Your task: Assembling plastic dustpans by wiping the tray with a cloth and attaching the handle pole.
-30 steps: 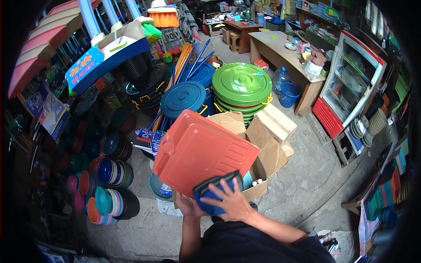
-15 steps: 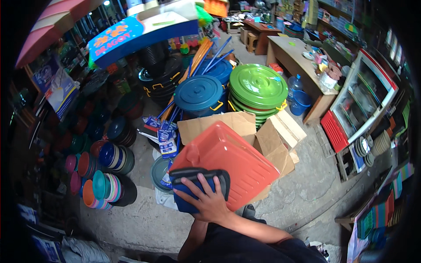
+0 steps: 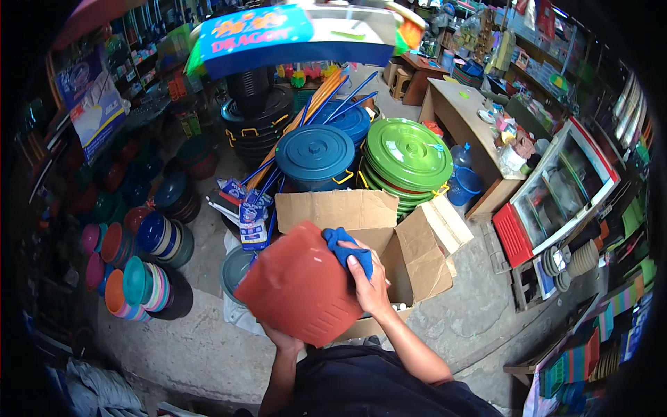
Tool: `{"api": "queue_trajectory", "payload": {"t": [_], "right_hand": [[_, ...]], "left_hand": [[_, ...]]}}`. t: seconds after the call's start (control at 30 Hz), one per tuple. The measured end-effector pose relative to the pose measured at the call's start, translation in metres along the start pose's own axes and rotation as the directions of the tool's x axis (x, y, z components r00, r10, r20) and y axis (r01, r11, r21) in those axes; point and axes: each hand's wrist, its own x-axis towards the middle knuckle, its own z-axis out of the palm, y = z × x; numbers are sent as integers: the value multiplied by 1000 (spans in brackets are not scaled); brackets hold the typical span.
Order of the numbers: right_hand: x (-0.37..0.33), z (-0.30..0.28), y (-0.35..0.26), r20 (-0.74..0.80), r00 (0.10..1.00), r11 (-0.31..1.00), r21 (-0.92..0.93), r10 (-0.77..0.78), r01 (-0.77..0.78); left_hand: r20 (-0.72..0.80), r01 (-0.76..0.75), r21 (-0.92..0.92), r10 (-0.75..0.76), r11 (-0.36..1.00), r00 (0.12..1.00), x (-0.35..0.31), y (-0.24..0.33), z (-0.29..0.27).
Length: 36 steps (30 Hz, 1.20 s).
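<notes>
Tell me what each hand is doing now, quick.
Left hand: holding the red tray at its lower edge, fingers mostly hidden.
Right hand: closed on the blue cloth, at the tray's right edge.

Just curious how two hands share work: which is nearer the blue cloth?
Right. The right hand holds the blue cloth against the red tray's right side; the left hand holds the tray's near edge, apart from the cloth.

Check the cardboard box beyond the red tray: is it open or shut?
Open: the cardboard box's flaps are spread apart, and part of its inside shows past the red tray.
</notes>
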Motion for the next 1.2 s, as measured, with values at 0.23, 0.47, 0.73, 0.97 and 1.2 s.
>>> {"api": "queue_trajectory", "payload": {"t": [0.23, 0.47, 0.73, 0.97, 1.2], "right_hand": [[-68, 46, 23, 180, 981, 770, -617, -65, 164], [-72, 56, 2, 355, 935, 623, -736, 20, 266], [-34, -23, -12, 28, 837, 781, -378, 546, -496], [-90, -48, 13, 19, 860, 851, -158, 510, -501], [-133, -46, 47, 333, 940, 679, -707, 72, 198]], "left_hand": [[-15, 60, -246, -65, 967, 998, 22, 2, -28], [-36, 227, -245, -243, 942, 969, 21, -10, -33], [-77, 309, -120, -319, 943, 945, 16, -5, -64], [-411, 412, 624, -170, 664, 896, 56, -47, -157], [-206, 623, 301, -589, 722, 782, 27, 0, -25]]}}
